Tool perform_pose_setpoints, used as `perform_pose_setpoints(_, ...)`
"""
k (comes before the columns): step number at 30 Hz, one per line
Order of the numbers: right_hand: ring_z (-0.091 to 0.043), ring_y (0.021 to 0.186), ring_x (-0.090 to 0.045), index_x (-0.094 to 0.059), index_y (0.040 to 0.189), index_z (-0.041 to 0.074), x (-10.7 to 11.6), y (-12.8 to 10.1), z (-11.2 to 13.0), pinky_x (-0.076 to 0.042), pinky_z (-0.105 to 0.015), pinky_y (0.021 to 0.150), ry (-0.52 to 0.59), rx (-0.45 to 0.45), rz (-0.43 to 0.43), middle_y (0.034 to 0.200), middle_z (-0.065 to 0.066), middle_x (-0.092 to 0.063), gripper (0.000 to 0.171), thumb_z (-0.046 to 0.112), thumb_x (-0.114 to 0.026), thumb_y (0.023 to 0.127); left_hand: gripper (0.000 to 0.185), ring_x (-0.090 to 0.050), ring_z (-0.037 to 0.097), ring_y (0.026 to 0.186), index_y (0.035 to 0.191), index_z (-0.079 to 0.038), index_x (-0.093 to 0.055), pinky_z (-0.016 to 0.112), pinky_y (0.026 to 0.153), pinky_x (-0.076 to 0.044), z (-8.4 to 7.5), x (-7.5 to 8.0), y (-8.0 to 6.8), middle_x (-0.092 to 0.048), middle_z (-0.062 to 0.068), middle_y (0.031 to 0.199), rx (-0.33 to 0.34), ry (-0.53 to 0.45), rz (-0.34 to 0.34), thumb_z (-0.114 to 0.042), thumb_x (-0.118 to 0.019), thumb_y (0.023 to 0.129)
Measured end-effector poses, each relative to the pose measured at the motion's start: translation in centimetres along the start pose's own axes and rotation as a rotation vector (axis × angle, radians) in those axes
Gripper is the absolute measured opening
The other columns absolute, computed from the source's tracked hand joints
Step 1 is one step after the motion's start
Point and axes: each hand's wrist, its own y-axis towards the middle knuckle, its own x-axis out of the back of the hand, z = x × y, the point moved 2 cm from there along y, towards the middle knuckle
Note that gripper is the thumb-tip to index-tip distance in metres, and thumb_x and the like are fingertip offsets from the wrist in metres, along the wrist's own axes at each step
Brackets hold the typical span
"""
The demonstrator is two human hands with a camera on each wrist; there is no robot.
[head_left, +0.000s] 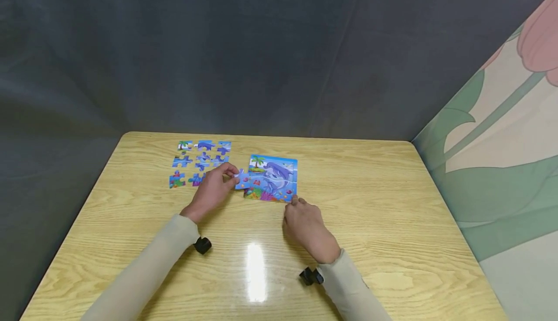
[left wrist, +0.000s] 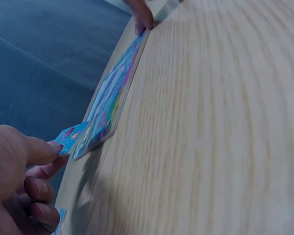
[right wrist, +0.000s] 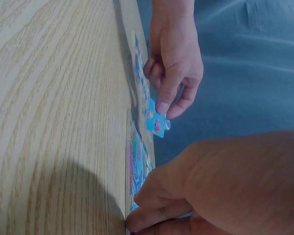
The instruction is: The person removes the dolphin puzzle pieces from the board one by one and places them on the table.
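Head view: one puzzle piece (head_left: 242,179) is pinched by the left hand (head_left: 213,190) at the puzzle board's (head_left: 272,178) left edge; its near edge is touched by the right hand (head_left: 307,226); nine loose pieces (head_left: 198,162) lie left of it on the bench (head_left: 392,205).

In the head view the left hand (head_left: 215,189) covers part of the loose puzzle pieces (head_left: 198,159), so their full count cannot be told, and the prints on them are too small to read. The held puzzle piece (head_left: 242,179) is partly hidden by the fingers. The left wrist view cuts off most of that hand at its lower left edge, and the puzzle board (left wrist: 111,93) appears edge-on and blurred, its picture unreadable. In the right wrist view the right hand (right wrist: 220,186) fills the lower right corner, cut by the edge and hiding the near end of the board. The desk (head_left: 392,205) runs out of the head view at the bottom.
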Motion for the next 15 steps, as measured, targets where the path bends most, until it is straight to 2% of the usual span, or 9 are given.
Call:
perform_pose_setpoints(8, -0.026, 0.110, -0.064, -0.072, 0.108, 0.001, -0.1, 0.0, 0.0, -0.058, -0.048, 0.068, -0.003, -0.001, -0.018, 0.139, -0.014, -0.060, 0.029, 0.021, -0.056, 0.095, 0.017, -0.063, 0.022, 0.098, 0.114, -0.021, -0.061, 0.038, 0.082, -0.048, 1.0, 1.6, -0.1, -0.067, 0.002, 0.110, 0.014, 0.096, -0.032, -0.027, -0.063, 0.098)
perform_pose_setpoints(15, -0.028, 0.115, -0.063, -0.072, 0.111, 0.000, -0.2, 0.0, 0.1, -0.058, -0.049, 0.070, -0.002, 0.001, -0.017, 0.141, -0.016, -0.058, 0.031, 0.022, -0.056, 0.096, 0.016, -0.061, 0.021, 0.084, 0.113, -0.019, -0.063, 0.034, 0.071, -0.045, 1.6, 2.7, -0.2, -0.068, 0.002, 0.106, 0.003, 0.152, -0.051, -0.025, -0.063, 0.098)
